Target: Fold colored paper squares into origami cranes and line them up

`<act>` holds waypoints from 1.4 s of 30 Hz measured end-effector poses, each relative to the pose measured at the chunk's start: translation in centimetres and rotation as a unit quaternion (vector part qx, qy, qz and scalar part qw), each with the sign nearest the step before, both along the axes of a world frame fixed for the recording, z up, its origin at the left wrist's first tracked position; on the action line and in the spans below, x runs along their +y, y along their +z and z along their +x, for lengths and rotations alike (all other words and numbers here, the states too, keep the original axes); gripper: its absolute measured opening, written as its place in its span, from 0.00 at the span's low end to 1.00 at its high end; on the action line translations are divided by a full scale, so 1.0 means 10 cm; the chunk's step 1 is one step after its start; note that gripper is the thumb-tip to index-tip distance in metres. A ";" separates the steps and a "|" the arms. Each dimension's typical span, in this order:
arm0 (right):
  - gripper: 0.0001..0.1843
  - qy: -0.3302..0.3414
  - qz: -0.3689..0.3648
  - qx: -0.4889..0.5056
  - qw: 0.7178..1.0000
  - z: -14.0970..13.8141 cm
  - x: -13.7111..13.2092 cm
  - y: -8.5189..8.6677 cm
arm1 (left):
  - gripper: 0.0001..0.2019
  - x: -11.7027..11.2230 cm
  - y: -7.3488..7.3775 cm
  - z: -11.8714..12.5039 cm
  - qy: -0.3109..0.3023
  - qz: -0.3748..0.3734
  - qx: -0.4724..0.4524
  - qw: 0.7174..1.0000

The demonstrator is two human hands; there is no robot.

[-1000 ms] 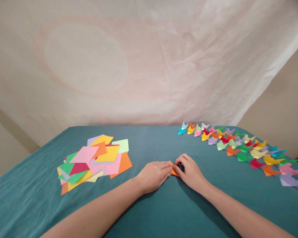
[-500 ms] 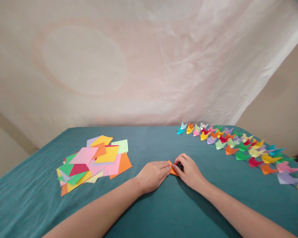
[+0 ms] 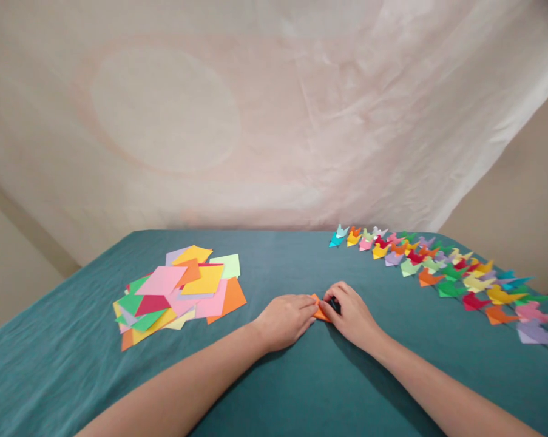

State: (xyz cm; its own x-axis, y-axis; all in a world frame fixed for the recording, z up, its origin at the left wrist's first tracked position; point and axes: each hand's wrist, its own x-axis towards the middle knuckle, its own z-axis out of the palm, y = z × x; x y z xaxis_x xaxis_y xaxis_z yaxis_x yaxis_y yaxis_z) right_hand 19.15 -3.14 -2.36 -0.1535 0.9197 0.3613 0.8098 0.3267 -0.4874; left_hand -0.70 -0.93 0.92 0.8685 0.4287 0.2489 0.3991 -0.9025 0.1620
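A small folded piece of orange paper [image 3: 320, 310] lies on the cloth between my two hands, its edges partly covered by fingers. From the left, my left hand [image 3: 288, 321] holds it down with fingers lying together over its edge. My right hand [image 3: 347, 311] has its thumb and fingertips closed at the paper's right side. Something black [image 3: 334, 304] shows inside the curl of the right fingers; what it is I cannot make out.
A loose heap of coloured paper squares [image 3: 164, 297] lies to the left on the green tablecloth [image 3: 274, 255]. Rows of folded paper birds [image 3: 451, 288] run along the right side to the back edge. A pale cloth [image 3: 274, 109] hangs behind the table.
The view has turned slightly left, so the heap and the birds sit a little further right. Both hands stay at the orange paper, with hardly any visible movement.
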 end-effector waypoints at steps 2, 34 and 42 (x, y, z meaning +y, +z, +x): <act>0.05 -0.002 0.000 0.000 1.000 0.00 0.00 0.00 | 0.13 -0.01 0.01 0.00 -0.001 0.000 0.004 1.000; 0.06 -0.007 0.001 -0.011 1.000 0.00 0.00 -0.02 | 0.15 -0.01 0.00 0.00 0.007 0.015 0.024 1.000; 0.06 -0.009 -0.006 -0.009 1.000 0.00 0.00 -0.03 | 0.15 -0.01 -0.01 0.01 0.007 0.021 0.019 1.000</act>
State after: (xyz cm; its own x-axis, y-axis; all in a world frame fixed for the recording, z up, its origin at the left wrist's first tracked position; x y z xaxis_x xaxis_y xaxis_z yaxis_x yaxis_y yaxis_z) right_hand 19.13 -3.13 -2.62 -0.1434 0.9265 0.3479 0.8239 0.3065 -0.4768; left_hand -0.63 -1.07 0.79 0.8717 0.4301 0.2347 0.4163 -0.9028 0.1084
